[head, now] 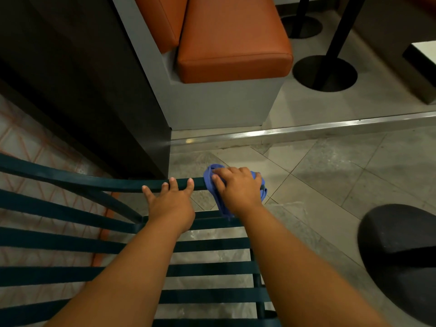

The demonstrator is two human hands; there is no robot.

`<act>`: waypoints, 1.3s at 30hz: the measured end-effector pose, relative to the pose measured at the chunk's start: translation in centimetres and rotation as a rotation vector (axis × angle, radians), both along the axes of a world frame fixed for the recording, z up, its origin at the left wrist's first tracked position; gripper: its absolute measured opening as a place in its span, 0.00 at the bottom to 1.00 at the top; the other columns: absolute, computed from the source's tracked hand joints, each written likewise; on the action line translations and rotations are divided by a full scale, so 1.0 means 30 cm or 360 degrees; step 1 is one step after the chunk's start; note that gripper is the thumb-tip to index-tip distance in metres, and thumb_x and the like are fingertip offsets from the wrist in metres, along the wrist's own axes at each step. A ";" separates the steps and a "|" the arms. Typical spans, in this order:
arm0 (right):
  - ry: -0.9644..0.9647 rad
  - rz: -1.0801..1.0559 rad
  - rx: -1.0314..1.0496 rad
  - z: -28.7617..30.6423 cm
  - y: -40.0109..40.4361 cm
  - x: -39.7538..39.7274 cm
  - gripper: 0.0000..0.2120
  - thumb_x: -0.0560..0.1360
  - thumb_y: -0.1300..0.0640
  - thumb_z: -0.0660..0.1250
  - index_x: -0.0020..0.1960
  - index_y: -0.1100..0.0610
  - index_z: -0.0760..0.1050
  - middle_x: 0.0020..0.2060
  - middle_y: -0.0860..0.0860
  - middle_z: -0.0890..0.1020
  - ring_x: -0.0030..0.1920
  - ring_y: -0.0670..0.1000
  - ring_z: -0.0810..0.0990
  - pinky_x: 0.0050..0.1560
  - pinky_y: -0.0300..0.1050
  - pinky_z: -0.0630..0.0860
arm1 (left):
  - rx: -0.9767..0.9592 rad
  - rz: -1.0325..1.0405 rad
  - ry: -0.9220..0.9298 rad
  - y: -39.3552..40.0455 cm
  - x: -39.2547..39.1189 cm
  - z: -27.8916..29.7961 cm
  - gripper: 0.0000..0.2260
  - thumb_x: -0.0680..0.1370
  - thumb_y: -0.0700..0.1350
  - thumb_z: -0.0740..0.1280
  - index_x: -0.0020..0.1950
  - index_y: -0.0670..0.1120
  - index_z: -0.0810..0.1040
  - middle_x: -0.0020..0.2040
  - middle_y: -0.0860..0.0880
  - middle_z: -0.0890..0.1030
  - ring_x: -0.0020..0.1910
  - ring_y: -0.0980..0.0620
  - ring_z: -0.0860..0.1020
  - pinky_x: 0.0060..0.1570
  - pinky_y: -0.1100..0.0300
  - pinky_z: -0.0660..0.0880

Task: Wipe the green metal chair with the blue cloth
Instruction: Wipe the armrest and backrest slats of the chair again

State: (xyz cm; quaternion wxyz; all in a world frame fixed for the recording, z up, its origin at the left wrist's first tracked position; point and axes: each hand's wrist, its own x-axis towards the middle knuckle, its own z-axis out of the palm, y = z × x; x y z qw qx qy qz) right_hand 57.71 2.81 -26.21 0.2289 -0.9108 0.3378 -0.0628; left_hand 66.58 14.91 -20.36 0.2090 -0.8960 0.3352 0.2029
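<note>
The green metal chair (70, 241) fills the lower left, its slats running across the view and its top rail curving from the left edge toward the centre. My left hand (171, 204) rests on that rail with fingers spread over its far edge. Right beside it, my right hand (238, 187) presses the blue cloth (218, 197) onto the rail's right corner. The cloth is bunched under my palm and wraps down over the corner, so most of it is hidden.
A grey bench with orange cushions (231, 38) stands ahead behind a metal floor strip (306, 131). A dark wall panel (82, 90) is at the left. Black round table bases (325, 73) sit at the upper right and the lower right (398, 256). Grey floor tiles lie to the right.
</note>
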 end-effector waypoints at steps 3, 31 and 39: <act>-0.0230 0.0199 -0.0181 -0.084 0.034 -0.090 0.20 0.80 0.44 0.49 0.70 0.40 0.66 0.70 0.47 0.71 0.71 0.56 0.65 0.69 0.72 0.51 | 0.0002 -0.0013 0.0002 0.004 -0.005 0.004 0.41 0.77 0.43 0.64 0.76 0.58 0.36 0.78 0.43 0.42 0.77 0.43 0.44 0.68 0.31 0.39; -0.0978 -0.0522 0.0640 -0.121 -0.012 -0.149 0.16 0.81 0.56 0.59 0.68 0.50 0.73 0.66 0.50 0.74 0.69 0.50 0.68 0.70 0.53 0.66 | -0.0114 -0.0132 -0.0123 -0.042 -0.041 0.010 0.39 0.77 0.44 0.62 0.74 0.65 0.38 0.78 0.43 0.46 0.75 0.38 0.54 0.68 0.32 0.36; -0.0479 -0.0283 0.0240 -0.109 -0.015 -0.103 0.21 0.76 0.35 0.52 0.65 0.39 0.70 0.63 0.44 0.74 0.67 0.53 0.64 0.63 0.59 0.65 | -0.0040 -0.0217 -0.0051 -0.097 -0.069 -0.001 0.37 0.78 0.47 0.62 0.75 0.63 0.39 0.78 0.43 0.46 0.76 0.38 0.49 0.69 0.32 0.40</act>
